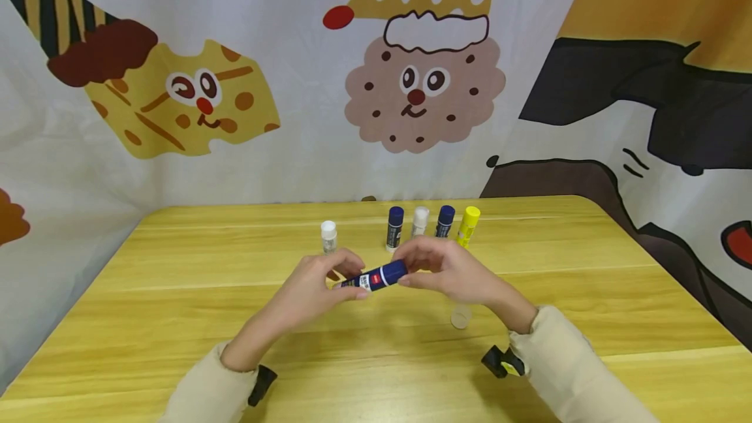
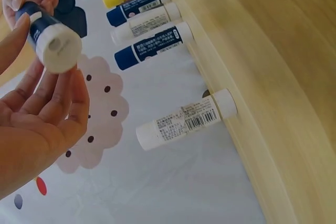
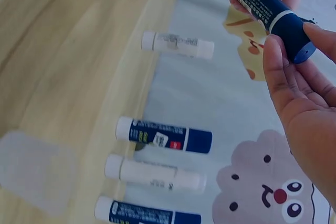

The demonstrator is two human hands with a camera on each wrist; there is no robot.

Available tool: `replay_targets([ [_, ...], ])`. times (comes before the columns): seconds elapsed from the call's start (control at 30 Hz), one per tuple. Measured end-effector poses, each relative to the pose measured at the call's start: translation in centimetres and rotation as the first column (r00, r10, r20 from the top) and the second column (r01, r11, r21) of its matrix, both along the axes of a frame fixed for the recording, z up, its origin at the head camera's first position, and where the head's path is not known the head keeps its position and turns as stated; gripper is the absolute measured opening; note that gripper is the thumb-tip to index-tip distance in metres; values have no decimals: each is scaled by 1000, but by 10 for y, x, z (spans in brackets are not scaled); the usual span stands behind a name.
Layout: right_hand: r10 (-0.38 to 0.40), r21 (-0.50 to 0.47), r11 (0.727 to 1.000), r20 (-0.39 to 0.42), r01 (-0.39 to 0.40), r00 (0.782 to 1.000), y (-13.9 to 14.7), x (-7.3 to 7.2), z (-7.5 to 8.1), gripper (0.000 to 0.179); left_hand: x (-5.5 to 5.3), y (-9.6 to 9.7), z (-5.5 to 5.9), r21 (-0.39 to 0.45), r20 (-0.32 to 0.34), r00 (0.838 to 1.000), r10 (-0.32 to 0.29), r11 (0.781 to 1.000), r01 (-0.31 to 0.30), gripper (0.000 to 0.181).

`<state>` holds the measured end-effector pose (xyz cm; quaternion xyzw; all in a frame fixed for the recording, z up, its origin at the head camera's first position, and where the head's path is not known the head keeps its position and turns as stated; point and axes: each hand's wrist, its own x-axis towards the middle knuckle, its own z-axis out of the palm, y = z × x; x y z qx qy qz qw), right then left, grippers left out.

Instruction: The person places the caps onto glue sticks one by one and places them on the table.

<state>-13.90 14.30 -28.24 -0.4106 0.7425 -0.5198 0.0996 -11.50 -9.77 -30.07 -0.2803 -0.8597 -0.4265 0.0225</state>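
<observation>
Held above the middle of the table, tilted with its dark blue cap toward the right, is a navy glue stick point(image 1: 378, 277). My left hand point(image 1: 311, 289) grips its lower body between thumb and fingers; the white base point(image 2: 60, 51) faces the left wrist camera. At the other end, the thumb and fingertips of my right hand point(image 1: 452, 273) pinch the cap point(image 3: 293, 38), which is still on the stick. Behind the hands stand a white glue stick point(image 1: 329, 235), a navy one point(image 1: 395, 227), another white one point(image 1: 420, 219), a second navy one point(image 1: 445, 219) and a yellow one point(image 1: 468, 224).
A small translucent disc point(image 1: 461, 316) lies on the wooden table point(image 1: 176, 318), below my right hand. The white glue stick on the left stands apart from the row on the right. A cartoon-printed curtain point(image 1: 305, 168) hangs behind the table's back edge.
</observation>
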Motion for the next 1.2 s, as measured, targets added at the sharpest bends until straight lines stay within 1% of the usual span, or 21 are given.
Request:
replay_targets([
  [0.2, -72, 37, 997, 6, 72, 997, 15, -2, 7, 22, -3, -6, 0, -15, 2, 999, 32, 999, -32, 27],
  [0.43, -113, 45, 993, 3, 113, 994, 36, -7, 6, 20, -7, -13, 0, -7, 10, 998, 64, 998, -64, 28],
  [0.57, -171, 61, 984, 8, 170, 985, 47, -11, 5, 21, -9, -18, -1, -16, 8, 997, 82, 996, -82, 31],
  [0.77, -275, 102, 957, 12, 273, 961, 63, -15, 4, 20, -12, -25, -1, -9, 12, 994, 110, 994, -110, 30],
  [0.97, -379, 162, 915, 31, 369, 925, 77, -18, 3, 23, -16, -30, -4, 14, 12, 992, 125, 992, -125, 26],
  [1.2, -455, 191, 874, 4, 446, 890, 91, -23, 3, 23, -22, -36, -7, 6, 46, 989, 140, 990, -140, 24],
])
